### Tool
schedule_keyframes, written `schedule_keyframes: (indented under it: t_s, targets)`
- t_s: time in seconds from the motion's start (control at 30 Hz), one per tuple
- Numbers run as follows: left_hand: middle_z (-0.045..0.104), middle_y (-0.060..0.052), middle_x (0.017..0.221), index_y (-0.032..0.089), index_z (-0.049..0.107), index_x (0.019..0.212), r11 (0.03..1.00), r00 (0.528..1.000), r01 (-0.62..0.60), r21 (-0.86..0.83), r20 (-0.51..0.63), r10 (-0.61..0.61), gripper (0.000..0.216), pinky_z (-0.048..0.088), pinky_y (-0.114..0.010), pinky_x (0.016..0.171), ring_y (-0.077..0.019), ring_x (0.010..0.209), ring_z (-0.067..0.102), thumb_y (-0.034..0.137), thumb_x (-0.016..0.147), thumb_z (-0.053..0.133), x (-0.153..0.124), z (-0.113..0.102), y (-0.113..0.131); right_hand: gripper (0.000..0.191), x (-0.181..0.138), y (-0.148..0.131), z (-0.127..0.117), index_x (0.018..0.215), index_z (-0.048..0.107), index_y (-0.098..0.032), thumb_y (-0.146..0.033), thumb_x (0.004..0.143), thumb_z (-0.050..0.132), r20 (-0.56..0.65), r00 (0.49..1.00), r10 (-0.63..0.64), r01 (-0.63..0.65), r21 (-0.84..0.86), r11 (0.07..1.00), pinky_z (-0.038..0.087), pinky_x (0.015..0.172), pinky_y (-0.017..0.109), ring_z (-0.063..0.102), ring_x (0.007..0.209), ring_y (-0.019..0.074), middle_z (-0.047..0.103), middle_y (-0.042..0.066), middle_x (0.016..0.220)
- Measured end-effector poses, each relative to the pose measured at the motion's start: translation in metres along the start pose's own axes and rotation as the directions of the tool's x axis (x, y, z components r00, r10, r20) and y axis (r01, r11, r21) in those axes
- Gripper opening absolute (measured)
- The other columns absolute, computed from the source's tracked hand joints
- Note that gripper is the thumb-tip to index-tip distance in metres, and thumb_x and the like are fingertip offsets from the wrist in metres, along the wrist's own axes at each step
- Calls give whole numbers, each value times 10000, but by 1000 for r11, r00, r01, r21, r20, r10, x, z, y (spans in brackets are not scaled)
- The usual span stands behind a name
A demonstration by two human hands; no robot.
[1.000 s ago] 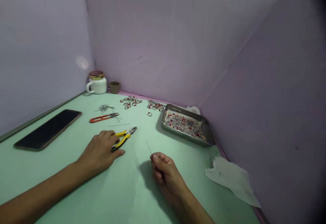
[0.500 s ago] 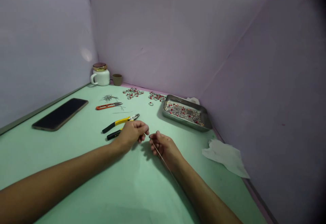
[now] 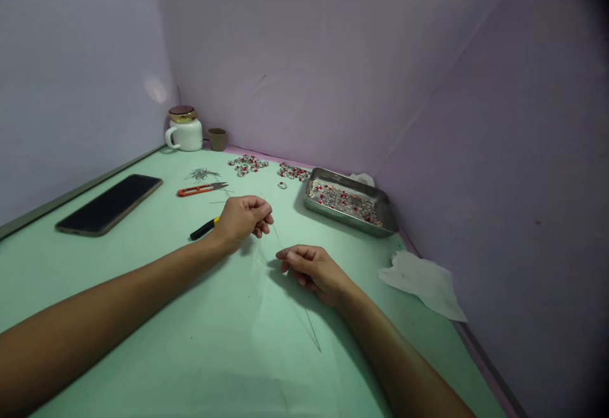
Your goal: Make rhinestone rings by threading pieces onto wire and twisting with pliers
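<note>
A thin wire (image 3: 313,328) runs slantwise between my two hands, its lower end hanging free past my right palm. My left hand (image 3: 245,221) pinches the upper part between thumb and fingertips. Lower and to the right, my right hand (image 3: 311,269) is closed on the same wire between thumb and forefinger. Beneath my left hand lie pliers, mostly hidden, with one black handle (image 3: 203,229) showing. Whether anything tiny is threaded on the wire I cannot tell.
A metal tray (image 3: 352,217) holds red and clear beads. Small beaded rings lie in two piles (image 3: 247,165) near the back wall. Orange snips (image 3: 202,189), wire offcuts (image 3: 202,174), a phone (image 3: 111,204), a white mug (image 3: 187,135), a brown cup (image 3: 217,139) and white cloth (image 3: 423,285) surround the hands.
My left hand has moved up, away from my right hand, and now covers most of the pliers. The gap between the hands has widened, showing wire across it. The view has tilted slightly.
</note>
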State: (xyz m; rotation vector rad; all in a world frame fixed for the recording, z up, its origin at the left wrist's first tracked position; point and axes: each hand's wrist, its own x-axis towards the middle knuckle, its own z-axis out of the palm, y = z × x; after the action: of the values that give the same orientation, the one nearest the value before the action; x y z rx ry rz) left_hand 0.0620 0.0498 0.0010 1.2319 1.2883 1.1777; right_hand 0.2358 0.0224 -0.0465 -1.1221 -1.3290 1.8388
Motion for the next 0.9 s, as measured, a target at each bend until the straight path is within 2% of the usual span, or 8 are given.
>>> schedule_keyframes:
  t_s: [0.17, 0.33, 0.47, 0.6, 0.7, 0.9]
  targets:
    - [591, 20, 497, 130, 557, 596, 998, 999, -44, -54, -11, 44, 122, 462, -214, 437, -94, 429, 551, 169, 711, 557, -3, 4, 0, 221, 1, 1, 0, 691, 632, -134, -347, 651, 675, -45, 999, -3, 4, 18, 1000, 173, 290, 156, 351, 333, 17, 543, -37, 522]
    - [590, 29, 478, 130, 576, 576, 996, 996, -78, -51, -57, 75, 90, 445, -201, 454, -89, 439, 541, 168, 657, 582, -13, 5, 4, 198, 6, -4, -7, 655, 605, -130, -306, 610, 684, -241, 965, -100, 146, 179, 973, 194, 282, 143, 353, 329, 16, 526, -48, 506]
    - [574, 25, 428, 130, 594, 517, 999, 1000, -1, -45, -26, -1, 94, 408, -191, 432, -83, 414, 508, 158, 607, 600, -22, 10, -2, 199, 8, -7, -13, 644, 603, -122, -288, 579, 693, -398, 904, -157, 267, 237, 934, 234, 296, 141, 369, 342, 19, 540, -36, 515]
    - [578, 9, 422, 131, 611, 524, 991, 990, 130, -32, 64, -128, 83, 399, -197, 409, -91, 402, 504, 175, 594, 610, -29, 19, -13, 219, 9, -7, -18, 646, 613, -120, -296, 558, 708, -512, 838, -190, 361, 258, 896, 254, 300, 141, 389, 355, 23, 549, -27, 532]
    - [587, -9, 422, 129, 609, 516, 973, 960, 233, 0, 161, -230, 90, 395, -207, 391, -97, 383, 500, 181, 589, 616, -33, 24, -19, 227, 10, -7, -18, 672, 627, -123, -298, 557, 714, -544, 807, -230, 421, 257, 870, 279, 308, 145, 410, 368, 28, 554, -25, 554]
    - [572, -14, 374, 124, 577, 430, 917, 853, 382, 113, 339, -397, 107, 352, -197, 360, -96, 353, 483, 104, 525, 621, -39, 28, -21, 203, 10, -6, -13, 671, 633, -120, -276, 564, 706, -581, 775, -247, 452, 237, 860, 303, 317, 154, 415, 370, 33, 532, -37, 524]
